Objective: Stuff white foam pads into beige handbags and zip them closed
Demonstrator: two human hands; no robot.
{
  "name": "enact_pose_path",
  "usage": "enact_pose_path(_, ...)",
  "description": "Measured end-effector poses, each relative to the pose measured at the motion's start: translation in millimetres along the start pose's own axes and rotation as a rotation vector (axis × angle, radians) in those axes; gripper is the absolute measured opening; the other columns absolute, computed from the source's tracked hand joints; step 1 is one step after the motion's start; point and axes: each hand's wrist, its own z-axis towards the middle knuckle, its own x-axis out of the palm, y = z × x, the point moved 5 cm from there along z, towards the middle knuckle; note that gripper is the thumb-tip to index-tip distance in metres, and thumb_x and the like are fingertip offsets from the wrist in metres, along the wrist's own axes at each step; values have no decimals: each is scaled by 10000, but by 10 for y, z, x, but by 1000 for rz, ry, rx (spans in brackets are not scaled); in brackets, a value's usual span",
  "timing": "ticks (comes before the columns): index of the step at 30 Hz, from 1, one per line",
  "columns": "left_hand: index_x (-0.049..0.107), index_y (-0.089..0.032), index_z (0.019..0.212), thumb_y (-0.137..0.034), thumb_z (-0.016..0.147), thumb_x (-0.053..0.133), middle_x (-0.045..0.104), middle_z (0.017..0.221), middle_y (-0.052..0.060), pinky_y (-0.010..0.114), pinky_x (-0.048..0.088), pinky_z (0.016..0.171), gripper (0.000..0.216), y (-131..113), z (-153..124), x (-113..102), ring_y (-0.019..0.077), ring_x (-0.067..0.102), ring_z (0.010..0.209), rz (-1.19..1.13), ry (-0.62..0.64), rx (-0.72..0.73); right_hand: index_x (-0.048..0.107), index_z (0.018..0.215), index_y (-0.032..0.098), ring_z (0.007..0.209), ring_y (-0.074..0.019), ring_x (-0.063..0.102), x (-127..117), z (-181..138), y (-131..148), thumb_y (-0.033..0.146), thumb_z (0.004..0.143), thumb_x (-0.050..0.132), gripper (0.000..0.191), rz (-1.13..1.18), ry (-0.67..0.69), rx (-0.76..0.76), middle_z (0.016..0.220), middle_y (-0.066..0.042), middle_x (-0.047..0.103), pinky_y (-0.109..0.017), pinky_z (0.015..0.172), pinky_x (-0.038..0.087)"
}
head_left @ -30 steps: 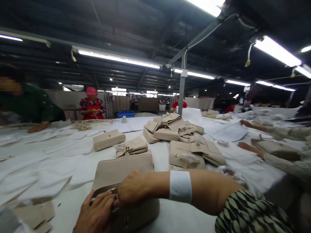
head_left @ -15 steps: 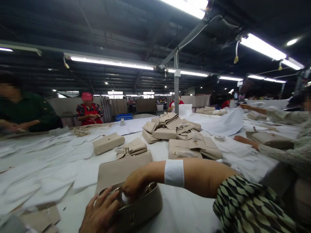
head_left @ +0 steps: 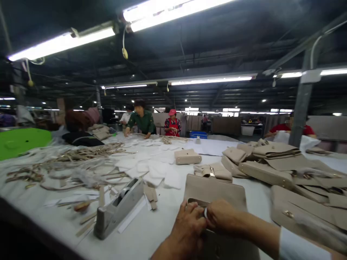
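Observation:
A beige handbag lies in front of me with its flap folded back and its mouth open. My left hand grips the left end of the bag's opening, fingers bent over the rim. My right hand is closed, its fingers down at the opening close beside the left hand. A small white piece shows at the right fingers; its kind cannot be made out. Whatever else the right fingers hold is hidden. Beyond the flap lies another beige bag with a metal clasp.
Beige bags are heaped on the right. To the left stand a grey tape dispenser, card scraps and tangled straps. White sheets cover the table's middle. Co-workers stand across the table; a metal post rises at right.
My view has swung left, bringing the tape dispenser and straps into sight. Both hands stay at the open handbag; the right hand remains at its mouth.

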Motion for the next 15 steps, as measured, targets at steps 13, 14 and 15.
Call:
enact_pose_path(13, 567, -237, 1103, -460, 815, 484, 581, 1223, 52, 503, 308, 972, 373, -131, -29, -255, 254, 496, 1080, -69, -47, 28, 532, 534, 173, 494, -139, 413, 318, 89, -161, 251, 728, 519, 209, 450, 156, 186, 528, -11, 521, -282, 516, 294)
enact_pose_path(14, 562, -251, 1124, -452, 819, 482, 582, 1216, 51, 502, 312, 958, 374, -142, -26, -256, 254, 495, 1079, -62, -53, 31, 585, 591, 172, 516, -146, 439, 297, 121, -131, 242, 737, 513, 177, 437, 179, 142, 570, -20, 557, -282, 533, 320)
enact_pose_path(15, 562, -266, 1133, -454, 819, 484, 588, 1197, 49, 498, 319, 941, 374, -148, -23, -255, 254, 496, 1074, -55, -61, 32, 627, 661, 174, 539, -151, 460, 281, 147, -89, 223, 748, 502, 160, 410, 220, 90, 617, -27, 584, -282, 554, 344)
